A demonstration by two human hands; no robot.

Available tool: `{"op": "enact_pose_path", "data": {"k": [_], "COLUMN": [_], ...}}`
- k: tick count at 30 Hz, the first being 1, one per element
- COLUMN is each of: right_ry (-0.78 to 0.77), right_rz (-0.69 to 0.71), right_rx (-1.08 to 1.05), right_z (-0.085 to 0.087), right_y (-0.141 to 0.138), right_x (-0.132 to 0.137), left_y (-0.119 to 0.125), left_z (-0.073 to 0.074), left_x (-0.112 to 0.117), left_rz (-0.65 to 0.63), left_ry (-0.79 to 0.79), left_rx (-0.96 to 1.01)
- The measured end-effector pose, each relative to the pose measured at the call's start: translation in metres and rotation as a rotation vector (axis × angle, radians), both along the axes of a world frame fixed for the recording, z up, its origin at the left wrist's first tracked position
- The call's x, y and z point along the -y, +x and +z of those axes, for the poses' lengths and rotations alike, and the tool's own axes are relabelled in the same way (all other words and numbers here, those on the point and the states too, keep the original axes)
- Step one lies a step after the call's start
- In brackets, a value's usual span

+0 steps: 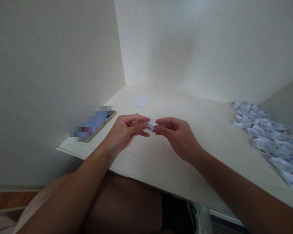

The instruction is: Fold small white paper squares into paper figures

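Observation:
Between my two hands, over the middle of the white desk, is a small folded piece of white paper. My left hand pinches its left end between thumb and fingers. On the right end, the thumb and forefinger of my right hand are closed in the same way. The paper's folds partly show; its outer ends are hidden under my fingertips. Beyond my left hand, a few flat white paper sheets lie on the desk.
A phone, its screen blurred out, rests by the left wall. Many folded white paper pieces are piled along the desk's right side. A back wall closes off the far edge. My legs are under the front edge.

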State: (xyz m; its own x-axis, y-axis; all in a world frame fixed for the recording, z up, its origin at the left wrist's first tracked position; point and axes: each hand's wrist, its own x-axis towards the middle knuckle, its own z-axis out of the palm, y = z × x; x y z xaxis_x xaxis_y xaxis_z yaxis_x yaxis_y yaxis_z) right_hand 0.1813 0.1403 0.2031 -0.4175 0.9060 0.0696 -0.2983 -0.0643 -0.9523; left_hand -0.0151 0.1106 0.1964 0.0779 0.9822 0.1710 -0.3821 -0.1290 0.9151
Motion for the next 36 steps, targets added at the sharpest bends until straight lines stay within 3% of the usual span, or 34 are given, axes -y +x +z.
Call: {"op": "enact_pose_path", "data": {"k": [9,14,21,27,31,36], "right_ry": [-0.081,-0.14,-0.037,0.05,-0.005,-0.085], "right_rz": [-0.037,-0.017,-0.022,-0.053,-0.053,-0.02], "right_rx": [-0.011,-0.051,-0.025,0.01,-0.014,-0.026], "right_z": [0.002,0.004,0.0,-0.002,-0.001,0.004], "right_y": [-0.002,-0.003,-0.003,-0.004,-0.004,-0.002], "right_x": [0.004,0.005,0.003,0.003,0.005,0.005], "left_y": [0.005,0.012,0.015,0.01,0.007,0.008], "left_z": [0.0,0.001,0.003,0.002,0.003,0.002], "left_x": [0.001,0.002,0.002,0.0,0.001,0.0], "left_rz": [0.059,0.082,0.09,0.061,0.036,0.032], "left_ry": [-0.065,-0.094,-0.13,-0.089,-0.032,-0.045], "left_rx": [-0.027,0.067,0.147,0.072,-0.02,0.008]}}
